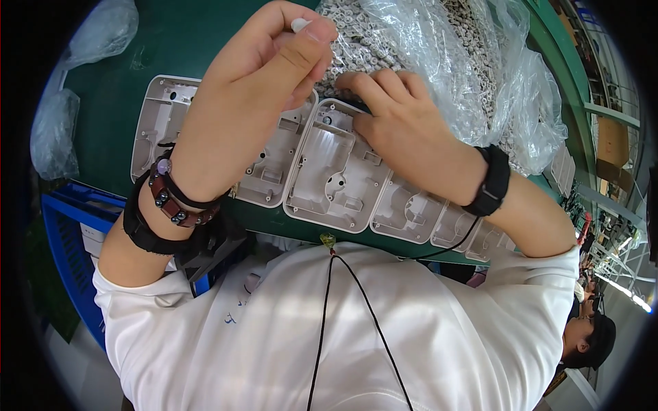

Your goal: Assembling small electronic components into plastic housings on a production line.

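My left hand (250,96) is raised over the row of housings, its thumb and forefinger pinched on a small white plastic piece (299,25). Only the rounded end of that piece shows. Below my hands, a light grey plastic housing (319,164) lies with its hollow side up, showing ribs, screw posts and a round boss. My right hand (408,123) reaches over its far right corner with bent fingers. Something dark shows between thumb and fingertips, too covered to name. Just beyond, small grey plastic parts (360,41) lie heaped in and around a clear plastic bag (418,48).
More open housings stand side by side, one at the left (145,140) and several to the right (404,222), on a green tabletop (178,48). Clear bags (55,137) lie at far left, above a blue crate (65,233). A person in a black cap (602,340) is at far right.
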Available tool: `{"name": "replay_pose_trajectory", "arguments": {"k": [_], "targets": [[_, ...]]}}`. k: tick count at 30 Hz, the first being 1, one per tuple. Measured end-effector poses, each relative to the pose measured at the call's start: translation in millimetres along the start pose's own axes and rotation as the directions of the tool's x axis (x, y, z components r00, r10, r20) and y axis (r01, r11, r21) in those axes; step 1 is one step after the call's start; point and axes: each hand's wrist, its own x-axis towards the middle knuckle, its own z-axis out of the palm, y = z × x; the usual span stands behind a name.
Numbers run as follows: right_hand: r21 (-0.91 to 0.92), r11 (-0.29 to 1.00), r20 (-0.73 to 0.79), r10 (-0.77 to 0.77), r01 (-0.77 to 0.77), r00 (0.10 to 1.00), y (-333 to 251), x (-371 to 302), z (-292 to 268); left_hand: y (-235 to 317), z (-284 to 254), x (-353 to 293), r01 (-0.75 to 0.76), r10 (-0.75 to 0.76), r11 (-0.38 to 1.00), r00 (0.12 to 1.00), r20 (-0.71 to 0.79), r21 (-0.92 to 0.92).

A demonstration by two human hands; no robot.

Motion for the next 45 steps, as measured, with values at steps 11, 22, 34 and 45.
{"name": "replay_pose_trajectory", "arguments": {"k": [11,22,34,45], "targets": [[0.525,0.851,-0.324,0.199,0.001,0.925,18.5,-0.4,-58.3,2.6,1.8,-1.4,-0.364,0.237,0.634,0.931,0.276,0.683],[0.726,0.680,-0.133,0.290,-0.106,0.948,2.7,8.1,-47.0,12.1,7.7,-1.2,-0.356,0.261,0.490,0.931,0.256,0.796],[0.655,0.754,-0.191,0.215,-0.038,0.958,22.9,35.3,-55.5,31.7,-13.2,9.9,-0.412,0.430,0.549,0.885,0.177,0.727],[0.149,0.975,-0.270,-0.121,0.166,0.955,-6.6,79.8,-5.9,55.4,-91.5,45.5,-0.322,0.096,0.874,0.849,-0.520,-0.363]]}}
